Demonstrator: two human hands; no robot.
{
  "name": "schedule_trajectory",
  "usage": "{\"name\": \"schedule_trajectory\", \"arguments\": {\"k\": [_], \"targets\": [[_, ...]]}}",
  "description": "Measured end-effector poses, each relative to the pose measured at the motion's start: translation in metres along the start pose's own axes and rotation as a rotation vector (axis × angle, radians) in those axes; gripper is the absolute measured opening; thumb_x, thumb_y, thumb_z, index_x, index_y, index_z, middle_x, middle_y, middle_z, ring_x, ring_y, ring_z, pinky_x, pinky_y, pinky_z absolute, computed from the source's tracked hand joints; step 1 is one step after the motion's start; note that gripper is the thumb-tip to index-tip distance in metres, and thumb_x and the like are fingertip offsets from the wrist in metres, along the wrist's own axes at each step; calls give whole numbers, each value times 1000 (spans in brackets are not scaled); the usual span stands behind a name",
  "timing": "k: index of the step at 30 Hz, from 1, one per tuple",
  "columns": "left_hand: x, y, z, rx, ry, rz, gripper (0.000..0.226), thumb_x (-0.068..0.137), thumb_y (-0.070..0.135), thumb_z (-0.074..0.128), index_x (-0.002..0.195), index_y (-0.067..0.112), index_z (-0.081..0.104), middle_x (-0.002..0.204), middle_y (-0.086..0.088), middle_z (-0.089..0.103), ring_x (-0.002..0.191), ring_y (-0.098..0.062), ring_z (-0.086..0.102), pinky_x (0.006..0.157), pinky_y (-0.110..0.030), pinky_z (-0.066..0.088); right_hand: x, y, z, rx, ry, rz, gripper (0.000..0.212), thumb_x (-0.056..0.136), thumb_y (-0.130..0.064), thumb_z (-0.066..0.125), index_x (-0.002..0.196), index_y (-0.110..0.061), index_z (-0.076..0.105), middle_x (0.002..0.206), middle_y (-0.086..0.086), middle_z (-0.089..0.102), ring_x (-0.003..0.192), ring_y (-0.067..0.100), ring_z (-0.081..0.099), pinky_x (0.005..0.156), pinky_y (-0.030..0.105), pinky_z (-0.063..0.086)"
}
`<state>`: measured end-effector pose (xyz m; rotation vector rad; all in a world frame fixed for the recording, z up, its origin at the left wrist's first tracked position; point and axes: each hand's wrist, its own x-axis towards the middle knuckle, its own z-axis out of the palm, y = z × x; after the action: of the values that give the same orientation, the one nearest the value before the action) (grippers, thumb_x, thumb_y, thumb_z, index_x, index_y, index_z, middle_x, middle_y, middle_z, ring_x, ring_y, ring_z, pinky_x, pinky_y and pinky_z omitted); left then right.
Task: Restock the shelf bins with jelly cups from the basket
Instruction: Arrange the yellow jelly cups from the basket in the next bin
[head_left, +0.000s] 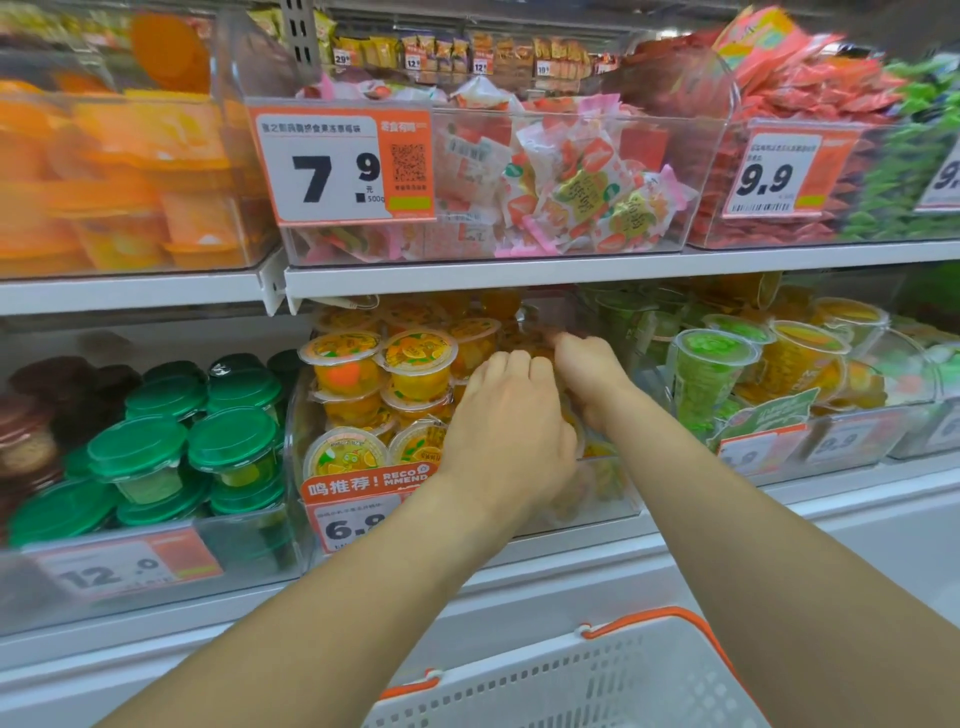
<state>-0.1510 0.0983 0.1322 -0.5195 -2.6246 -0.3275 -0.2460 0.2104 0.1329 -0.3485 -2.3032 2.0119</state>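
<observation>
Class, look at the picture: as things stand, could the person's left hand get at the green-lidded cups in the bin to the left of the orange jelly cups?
Probably yes. The left hand is in the orange jelly cup bin, right beside the green-lidded cups. Their bin looks open in front above its low wall, and nothing stands between except the clear divider.

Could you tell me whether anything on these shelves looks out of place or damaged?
Nothing looks spilled or damaged. One oddity: the bin right of the orange jelly cups mixes green cups with orange ones. Both the left hand and right hand are inside the orange cups' bin.
</observation>
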Motion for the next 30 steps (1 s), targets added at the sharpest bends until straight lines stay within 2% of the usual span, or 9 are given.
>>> {"name": "schedule_trajectory", "arguments": {"k": [2,4,9,12,17,21,24,28,30], "targets": [[-9,-4,-8,13,51,32,25,88,25,49,106,11,57,104,-6,56,101,-24,50,92,-37,43,-3,4,-3,20,6,-9,49,87,-34,54,125,-4,55,116,13,65,102,29,64,93,47,54],[-18,-8,-17,34,83,53,26,85,25,46,101,10,59,99,-6,56,95,-25,51,87,-41,46,-3,9,-7,33,6,-3,68,76,-35,62,134,-2,48,122,16,63,106,33,64,95,52,53],[-34,-23,-40,96,83,6,33,85,31,40,106,15,59,105,-2,56,102,-21,50,94,-38,45,0,26,-13,-104,25,-85,100,52,-50,81,137,-6,53,129,10,64,113,30,64,97,48,54],[-37,-32,-45,84,109,-59,38,86,30,45,117,13,58,119,-3,56,116,-22,49,107,-40,40,-13,24,-10,-236,65,-174,92,57,-64,76,130,-10,62,123,6,68,112,24,64,98,42,52],[-40,-43,-36,136,16,-170,67,90,32,48,153,15,30,159,-7,29,150,-26,18,124,-46,12,-21,19,1,-337,71,-240,54,82,-54,71,113,-11,68,104,4,69,103,23,62,88,34,49],[-43,-51,-32,162,-20,-186,70,92,36,43,156,19,21,161,-3,26,151,-24,14,125,-48,6,-17,19,-5,-391,14,-255,66,76,-63,72,117,-11,67,109,5,71,102,24,66,90,38,54],[-44,-53,-33,148,8,-192,72,84,38,34,154,18,28,158,-3,32,149,-24,20,124,-47,9,-15,18,-11,-424,67,-245,78,72,-59,79,129,-10,61,125,10,65,116,29,60,94,36,50],[-45,-52,-32,135,17,-176,68,88,35,41,153,18,30,157,-4,34,148,-24,23,124,-47,10,-12,15,-8,-433,114,-159,57,66,-57,81,99,-11,73,100,10,72,95,27,65,73,30,48],[-46,-54,-33,127,23,-170,68,87,36,40,152,18,31,157,-4,35,148,-25,25,124,-48,10,-7,12,-2,-437,104,-119,61,58,-61,78,93,-12,72,95,9,71,96,30,64,80,36,53]]}}
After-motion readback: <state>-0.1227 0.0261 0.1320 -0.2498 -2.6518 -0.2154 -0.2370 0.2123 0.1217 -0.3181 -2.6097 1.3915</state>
